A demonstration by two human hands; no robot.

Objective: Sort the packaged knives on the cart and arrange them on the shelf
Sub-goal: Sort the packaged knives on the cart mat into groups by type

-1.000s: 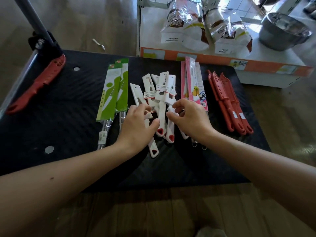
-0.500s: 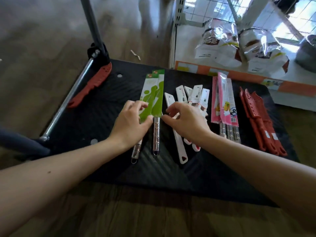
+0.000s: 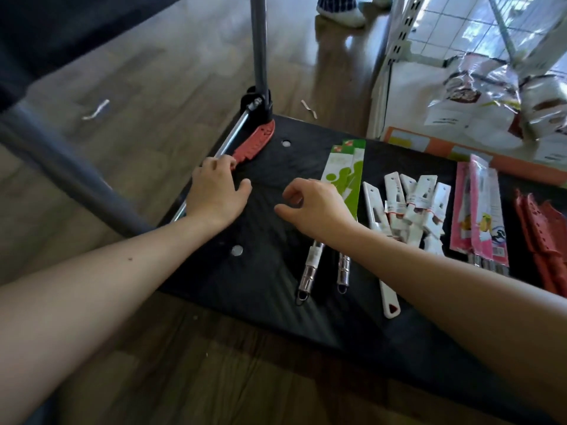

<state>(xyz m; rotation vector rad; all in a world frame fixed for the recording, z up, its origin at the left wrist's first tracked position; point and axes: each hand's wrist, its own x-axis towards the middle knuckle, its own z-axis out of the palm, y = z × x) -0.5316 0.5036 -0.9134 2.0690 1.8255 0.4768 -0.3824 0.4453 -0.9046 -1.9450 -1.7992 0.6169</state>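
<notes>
A black cart deck (image 3: 260, 271) stands on wood flooring, its grey handle post (image 3: 260, 47) rising at the far left corner. The left hand (image 3: 214, 191) lies palm down at the deck's left edge, fingertips touching the near end of a red plastic lever (image 3: 253, 144). The right hand (image 3: 316, 207) is over the deck with fingers curled, holding nothing, just left of two green-carded knives (image 3: 346, 176). To their right lie white-sheathed knives (image 3: 414, 204), then pink-packaged knives (image 3: 478, 216), then red knives (image 3: 540, 237). Snack bags (image 3: 478, 96) sit on a shelf (image 3: 429, 142) at far right.
</notes>
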